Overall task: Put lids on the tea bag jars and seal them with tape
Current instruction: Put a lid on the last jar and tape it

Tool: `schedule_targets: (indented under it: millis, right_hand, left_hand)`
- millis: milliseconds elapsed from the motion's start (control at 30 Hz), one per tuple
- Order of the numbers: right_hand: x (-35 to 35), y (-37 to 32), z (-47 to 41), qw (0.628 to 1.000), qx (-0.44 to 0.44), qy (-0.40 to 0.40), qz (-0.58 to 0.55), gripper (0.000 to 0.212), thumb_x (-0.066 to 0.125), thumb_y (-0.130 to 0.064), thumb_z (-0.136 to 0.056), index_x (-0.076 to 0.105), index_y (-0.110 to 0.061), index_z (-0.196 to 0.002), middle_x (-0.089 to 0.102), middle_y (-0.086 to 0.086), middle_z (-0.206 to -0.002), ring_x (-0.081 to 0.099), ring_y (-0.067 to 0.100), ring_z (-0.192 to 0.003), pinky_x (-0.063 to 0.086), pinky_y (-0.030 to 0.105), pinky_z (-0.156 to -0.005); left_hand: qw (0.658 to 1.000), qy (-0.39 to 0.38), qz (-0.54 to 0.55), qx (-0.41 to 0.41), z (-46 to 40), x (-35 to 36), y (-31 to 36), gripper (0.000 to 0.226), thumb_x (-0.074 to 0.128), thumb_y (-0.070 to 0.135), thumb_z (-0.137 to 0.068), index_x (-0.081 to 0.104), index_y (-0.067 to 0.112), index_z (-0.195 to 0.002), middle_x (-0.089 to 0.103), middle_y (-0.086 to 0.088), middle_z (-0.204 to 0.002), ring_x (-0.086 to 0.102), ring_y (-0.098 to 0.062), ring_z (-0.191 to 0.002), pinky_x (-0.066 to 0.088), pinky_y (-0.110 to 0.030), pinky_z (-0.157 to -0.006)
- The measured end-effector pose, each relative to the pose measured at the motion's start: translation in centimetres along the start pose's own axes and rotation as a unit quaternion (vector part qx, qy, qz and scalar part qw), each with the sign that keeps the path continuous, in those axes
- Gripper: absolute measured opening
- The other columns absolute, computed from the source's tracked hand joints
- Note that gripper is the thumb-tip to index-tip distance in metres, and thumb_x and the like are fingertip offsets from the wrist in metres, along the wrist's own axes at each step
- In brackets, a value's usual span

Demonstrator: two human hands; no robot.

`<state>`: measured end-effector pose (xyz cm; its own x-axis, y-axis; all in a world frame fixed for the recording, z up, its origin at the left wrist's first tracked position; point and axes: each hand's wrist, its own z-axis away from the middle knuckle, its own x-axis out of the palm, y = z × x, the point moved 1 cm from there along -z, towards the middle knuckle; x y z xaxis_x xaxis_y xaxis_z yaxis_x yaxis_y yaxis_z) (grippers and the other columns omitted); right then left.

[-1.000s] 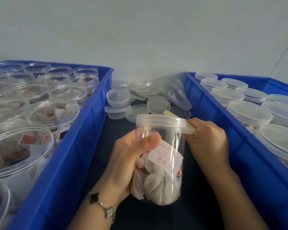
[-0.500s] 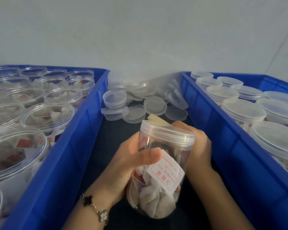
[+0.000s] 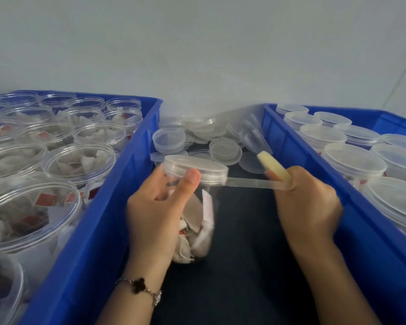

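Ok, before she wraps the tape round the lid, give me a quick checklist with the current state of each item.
1. Lid seated on the held tea bag jar: ok, looks level on the rim.
2. Left hand grips the jar, thumb against the lid edge: ok.
3. Right hand holds the tape roll: ok.
4. Tape strip stretched straight from lid edge to roll: ok.
5. Tape end stuck down on the lid: cannot tell.
6. Strip lined up over the lid-jar seam: cannot tell, blurred.
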<state>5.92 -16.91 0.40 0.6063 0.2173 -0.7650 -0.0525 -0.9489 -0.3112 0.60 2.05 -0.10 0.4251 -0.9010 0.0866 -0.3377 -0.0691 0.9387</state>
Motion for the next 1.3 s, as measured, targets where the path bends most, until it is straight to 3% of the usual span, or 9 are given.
schedule_targets:
  millis: [100, 200, 300, 367, 733, 867, 1000, 1133, 1300]
  right_hand:
    - [-0.5, 0.5, -0.3, 0.997, 0.005, 0.077, -0.027, 0.042, 0.047, -0.051, -0.090, 0.057, -0.013, -0.077, 0.037, -0.005, -0.054, 0.028, 0.010, -0.048, 0.017, 0.023, -0.047]
    - [-1.0, 0.3, -0.5, 0.993, 0.011, 0.095, -0.067, 0.039, 0.055, -0.047, -0.088, 0.057, -0.012, -0.072, 0.029, -0.009, -0.051, 0.021, 0.007, -0.046, 0.011, 0.019, -0.048]
    - [-0.6, 0.2, -0.5, 0.996, 0.003, 0.073, -0.058, 0.039, 0.052, -0.049, -0.089, 0.050, -0.015, -0.070, 0.029, -0.010, -0.050, 0.022, 0.005, -0.046, 0.013, 0.021, -0.047]
    - [-0.2, 0.2, -0.5, 0.998, -0.003, 0.053, -0.043, 0.042, 0.047, -0.052, -0.089, 0.054, -0.013, -0.074, 0.035, -0.007, -0.053, 0.033, 0.013, -0.048, 0.021, 0.024, -0.048]
    - [-0.2, -1.0, 0.2, 0.991, -0.001, -0.029, -0.130, 0.046, 0.046, -0.056, -0.089, 0.048, -0.014, -0.070, 0.057, 0.002, -0.067, 0.054, 0.025, -0.066, 0.039, 0.032, -0.058]
    - [-0.4, -2.6, 1.7, 0.943, 0.018, -0.112, -0.313, 0.038, 0.051, -0.057, -0.069, 0.049, -0.019, -0.064, 0.055, -0.001, -0.067, 0.060, 0.033, -0.078, 0.049, 0.040, -0.072]
    - [-0.1, -2.9, 2.7, 0.977, -0.087, 0.006, -0.193, 0.028, 0.071, -0.015, -0.074, 0.050, -0.007, -0.059, 0.049, 0.005, -0.050, 0.046, 0.028, -0.047, 0.035, 0.030, -0.047]
    - [-0.2, -2.9, 2.5, 0.985, -0.089, 0.004, -0.147, 0.027, 0.071, -0.013, -0.078, 0.051, -0.007, -0.061, 0.049, 0.003, -0.052, 0.046, 0.024, -0.048, 0.033, 0.027, -0.047]
    - [0.3, -2.6, 1.8, 0.999, -0.043, -0.033, -0.002, 0.027, 0.059, -0.032, -0.090, 0.041, -0.020, -0.074, 0.036, -0.010, -0.057, 0.037, 0.011, -0.054, 0.022, 0.024, -0.045]
  left_hand:
    - [0.999, 0.045, -0.008, 0.015, -0.2, -0.4, -0.2, 0.056, 0.068, 0.064, -0.049, 0.073, 0.034, -0.096, 0.072, 0.020, -0.085, 0.065, 0.009, -0.081, 0.043, -0.002, -0.061]
    - [1.000, -0.001, 0.005, 0.014, -0.2, -0.4, 0.5, 0.040, 0.067, 0.067, -0.055, 0.073, 0.039, -0.081, 0.071, 0.022, -0.076, 0.065, 0.010, -0.075, 0.044, -0.003, -0.060]
    - [0.996, -0.085, 0.012, -0.041, -0.2, -0.3, 0.3, 0.068, 0.065, 0.082, -0.049, 0.074, 0.023, -0.082, 0.070, -0.012, -0.081, 0.068, -0.028, -0.084, 0.058, -0.040, -0.075]
    - [0.988, -0.119, 0.048, -0.089, 0.0, -0.3, 0.2, 0.092, 0.067, 0.086, -0.037, 0.070, 0.009, -0.088, 0.066, -0.026, -0.090, 0.065, -0.041, -0.090, 0.051, -0.058, -0.087]
    - [0.910, -0.333, 0.193, -0.155, 0.8, 1.2, 0.7, 0.074, 0.078, 0.072, -0.040, 0.076, 0.025, -0.097, 0.073, -0.011, -0.102, 0.069, -0.023, -0.098, 0.056, -0.033, -0.081]
    - [0.906, -0.290, 0.201, -0.233, -0.1, 2.9, 0.0, 0.070, 0.081, 0.065, -0.047, 0.078, 0.014, -0.094, 0.072, -0.003, -0.064, 0.070, -0.007, -0.061, 0.054, -0.027, -0.060]
    - [0.897, -0.319, 0.231, -0.203, 0.1, 1.6, -0.8, 0.098, 0.078, 0.076, -0.033, 0.072, 0.012, -0.106, 0.070, -0.018, -0.108, 0.067, -0.028, -0.101, 0.055, -0.035, -0.081]
    - [0.964, -0.193, 0.103, -0.152, -0.7, 0.6, -1.4, 0.126, 0.069, 0.087, -0.022, 0.053, 0.015, -0.124, 0.068, -0.005, -0.113, 0.067, -0.018, -0.101, 0.054, -0.032, -0.085]
    - [0.999, -0.042, 0.003, 0.002, -0.1, 0.4, -1.0, 0.041, 0.063, 0.056, -0.065, 0.061, 0.036, -0.101, 0.071, 0.019, -0.094, 0.066, 0.003, -0.088, 0.050, -0.010, -0.074]
